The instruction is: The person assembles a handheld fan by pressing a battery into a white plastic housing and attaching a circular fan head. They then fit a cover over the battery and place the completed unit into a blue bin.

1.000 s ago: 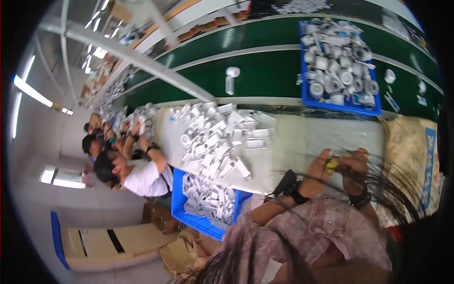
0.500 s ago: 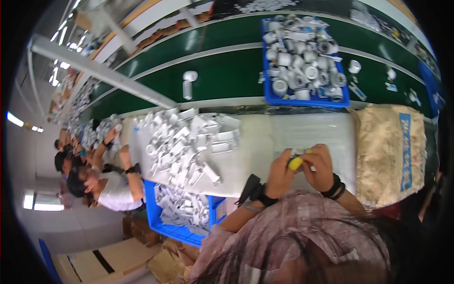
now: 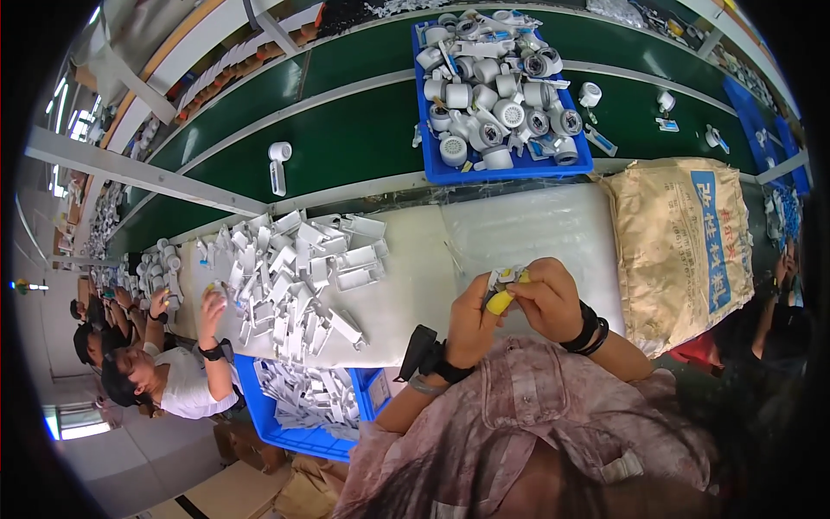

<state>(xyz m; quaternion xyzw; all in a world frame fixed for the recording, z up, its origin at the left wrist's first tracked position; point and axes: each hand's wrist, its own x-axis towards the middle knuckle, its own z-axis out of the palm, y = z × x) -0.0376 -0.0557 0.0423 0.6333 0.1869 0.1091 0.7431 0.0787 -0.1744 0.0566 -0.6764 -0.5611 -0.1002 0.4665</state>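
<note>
My left hand point(image 3: 472, 324) and my right hand point(image 3: 550, 303) meet over the near part of the pale work table, fingers pinched together. Between their fingertips is a small white-and-grey part point(image 3: 503, 277), mostly hidden, so its kind does not show. A yellow cover, apparently a finger cot point(image 3: 499, 302), is on my left thumb, and another bit of yellow shows at my right fingertips. Left of my hands lies a heap of white plastic housings point(image 3: 298, 268), long and trough-shaped.
Beyond the table, a blue crate point(image 3: 510, 176) of white round-headed units stands on a green conveyor point(image 3: 363, 130). A brown paper sack point(image 3: 661, 259) lies at right. A blue bin point(image 3: 298, 439) of white parts stands lower left. Further left, a co-worker point(image 3: 177, 381) reaches toward the table.
The view has shifted, so crate, heap and sack appear further left. My hands stay together on the small part, which now shows more at the fingertips. The co-worker's arms have moved.
</note>
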